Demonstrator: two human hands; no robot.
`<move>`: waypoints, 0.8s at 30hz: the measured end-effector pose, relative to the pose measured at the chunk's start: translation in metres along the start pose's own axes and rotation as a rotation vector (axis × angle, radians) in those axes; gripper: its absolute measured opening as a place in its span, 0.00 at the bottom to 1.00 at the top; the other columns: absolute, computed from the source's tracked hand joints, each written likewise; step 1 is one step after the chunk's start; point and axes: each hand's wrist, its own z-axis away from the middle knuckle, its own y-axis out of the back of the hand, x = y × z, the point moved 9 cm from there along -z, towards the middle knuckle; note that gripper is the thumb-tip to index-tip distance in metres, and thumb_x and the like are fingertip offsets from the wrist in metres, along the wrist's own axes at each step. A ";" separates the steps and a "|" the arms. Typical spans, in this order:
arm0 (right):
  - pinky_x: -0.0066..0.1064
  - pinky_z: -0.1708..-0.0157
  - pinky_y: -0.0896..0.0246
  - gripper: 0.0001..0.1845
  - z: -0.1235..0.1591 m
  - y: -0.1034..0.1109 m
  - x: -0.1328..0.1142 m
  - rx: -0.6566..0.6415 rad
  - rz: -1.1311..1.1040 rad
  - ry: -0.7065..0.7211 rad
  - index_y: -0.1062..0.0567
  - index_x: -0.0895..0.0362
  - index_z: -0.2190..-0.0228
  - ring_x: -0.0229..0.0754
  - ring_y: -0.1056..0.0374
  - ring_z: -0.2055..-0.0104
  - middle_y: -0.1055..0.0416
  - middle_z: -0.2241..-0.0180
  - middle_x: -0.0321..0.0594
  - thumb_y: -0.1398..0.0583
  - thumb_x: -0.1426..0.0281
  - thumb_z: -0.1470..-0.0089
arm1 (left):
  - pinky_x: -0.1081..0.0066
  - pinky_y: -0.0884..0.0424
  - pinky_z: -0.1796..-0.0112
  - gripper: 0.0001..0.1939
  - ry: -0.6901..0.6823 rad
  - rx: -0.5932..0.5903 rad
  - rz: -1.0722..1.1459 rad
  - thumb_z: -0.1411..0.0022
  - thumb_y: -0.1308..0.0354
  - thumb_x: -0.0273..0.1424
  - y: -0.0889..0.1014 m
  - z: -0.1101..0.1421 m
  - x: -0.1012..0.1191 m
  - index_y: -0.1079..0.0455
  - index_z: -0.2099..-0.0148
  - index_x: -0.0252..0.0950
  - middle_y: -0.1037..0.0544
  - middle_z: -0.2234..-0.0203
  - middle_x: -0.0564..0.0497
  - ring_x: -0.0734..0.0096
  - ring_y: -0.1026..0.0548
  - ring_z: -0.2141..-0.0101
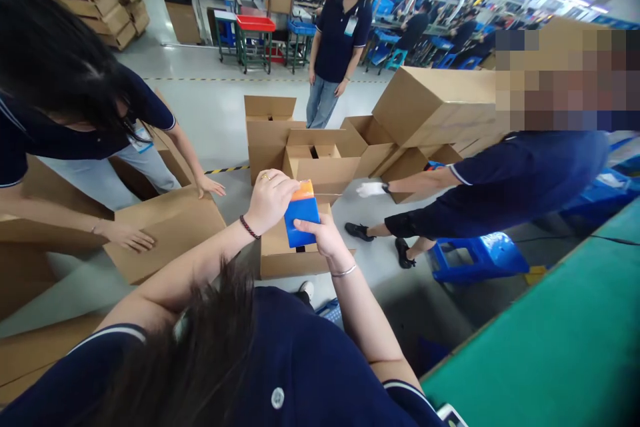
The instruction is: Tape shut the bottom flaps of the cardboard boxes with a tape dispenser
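Your right hand (327,237) grips a blue-and-orange box (302,209), thumb across front; your left hand (273,200) touches its orange top, can't tell if pinching.

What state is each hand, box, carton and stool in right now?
Blue-and-orange box: held in the air; open or shut, unclear.
Left hand: bent fingers at the box's orange end.
Right hand: gripping the blue part.
Carton below the box: open.
Carton beyond it: open, flaps raised.
Left carton: under a co-worker's spread hands.
Blue stool: unoccupied.
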 end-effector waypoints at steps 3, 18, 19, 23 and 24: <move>0.39 0.59 0.29 0.25 -0.004 -0.006 0.000 -0.028 -0.049 -0.018 0.20 0.61 0.66 0.49 0.26 0.63 0.22 0.69 0.41 0.26 0.60 0.68 | 0.62 0.33 0.60 0.13 -0.016 0.089 0.018 0.31 0.48 0.29 0.009 0.003 0.001 0.23 0.64 0.38 0.21 0.72 0.50 0.65 0.28 0.66; 0.39 0.56 0.27 0.27 0.014 0.106 -0.019 0.470 -0.271 0.224 0.22 0.60 0.61 0.48 0.25 0.61 0.22 0.62 0.43 0.27 0.60 0.62 | 0.71 0.30 0.63 0.11 1.018 -0.229 1.473 0.46 0.30 0.36 -0.053 0.034 -0.017 0.23 0.62 0.38 0.21 0.57 0.48 0.72 0.25 0.60; 0.38 0.57 0.26 0.27 0.018 0.105 -0.019 0.491 -0.277 0.230 0.22 0.60 0.61 0.48 0.25 0.61 0.22 0.62 0.43 0.26 0.60 0.63 | 0.73 0.31 0.65 0.11 1.055 -0.219 1.491 0.48 0.29 0.36 -0.056 0.037 -0.017 0.23 0.65 0.37 0.21 0.60 0.49 0.74 0.26 0.62; 0.36 0.58 0.26 0.25 0.032 0.108 -0.015 0.541 -0.274 0.250 0.22 0.60 0.63 0.47 0.25 0.62 0.22 0.63 0.41 0.26 0.60 0.62 | 0.75 0.36 0.67 0.12 1.092 -0.198 1.515 0.53 0.26 0.36 -0.061 0.042 -0.012 0.23 0.69 0.36 0.25 0.72 0.54 0.80 0.32 0.71; 0.35 0.59 0.26 0.25 0.035 0.110 -0.013 0.550 -0.270 0.258 0.22 0.59 0.63 0.46 0.25 0.62 0.22 0.63 0.40 0.26 0.60 0.62 | 0.74 0.36 0.65 0.12 1.079 -0.196 1.511 0.53 0.26 0.35 -0.062 0.042 -0.010 0.22 0.68 0.36 0.26 0.73 0.54 0.80 0.33 0.71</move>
